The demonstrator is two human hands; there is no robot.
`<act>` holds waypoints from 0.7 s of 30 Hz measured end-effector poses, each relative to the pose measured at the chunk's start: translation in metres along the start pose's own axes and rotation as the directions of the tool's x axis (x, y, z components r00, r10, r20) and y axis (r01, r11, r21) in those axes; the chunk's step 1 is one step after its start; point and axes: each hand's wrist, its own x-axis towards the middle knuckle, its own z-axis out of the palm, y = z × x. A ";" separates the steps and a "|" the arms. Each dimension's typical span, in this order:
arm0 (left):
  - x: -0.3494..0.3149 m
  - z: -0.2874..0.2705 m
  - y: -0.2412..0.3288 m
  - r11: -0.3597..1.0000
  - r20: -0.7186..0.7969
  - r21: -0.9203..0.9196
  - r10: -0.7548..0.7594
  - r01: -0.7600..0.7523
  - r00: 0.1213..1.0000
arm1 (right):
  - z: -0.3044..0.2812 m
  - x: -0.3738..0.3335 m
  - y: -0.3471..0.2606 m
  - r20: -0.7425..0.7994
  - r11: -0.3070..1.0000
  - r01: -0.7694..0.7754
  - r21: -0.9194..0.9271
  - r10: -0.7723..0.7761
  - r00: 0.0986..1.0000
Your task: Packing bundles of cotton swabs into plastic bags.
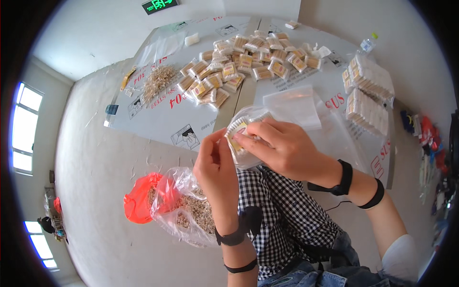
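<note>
A small pack of cotton swabs (pixel 236 128) sits in the mouth of a clear plastic bag (pixel 246 161), above my lap at the table's near edge. My left hand (pixel 213 160) pinches the left rim of this bag between thumb and fingers. From the right, my right hand (pixel 287 146) grips a pack at the opening, its fingertips pressed on the yellow label. White swab tips of another pack (pixel 262 117) show just behind those fingers. How many packs are inside is hidden.
Many swab packs (pixel 245 62) lie heaped across the grey printed tabletop (pixel 158 122), beside loose sticks (pixel 159 81). Flat clear bags (pixel 296 107) lie right of my hands. Bundled packs (pixel 367 112) and a bottle (pixel 368 44) stand farther right. Below left are stick-filled clear (pixel 196 213) and red bags (pixel 139 200).
</note>
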 end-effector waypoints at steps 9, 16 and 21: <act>0.010 -0.029 0.004 0.958 0.203 -0.105 -0.243 0.268 0.949 | -0.002 0.002 0.005 0.307 0.826 -0.370 0.425 0.253 0.918; 0.001 -0.016 0.010 0.967 0.158 -0.121 -0.203 0.223 0.966 | -0.016 0.023 0.028 0.326 0.819 -0.274 0.503 0.113 0.938; 0.001 -0.010 0.012 0.967 0.139 -0.041 -0.246 0.253 0.959 | 0.043 0.010 0.227 -0.046 0.781 -0.620 0.083 0.624 0.780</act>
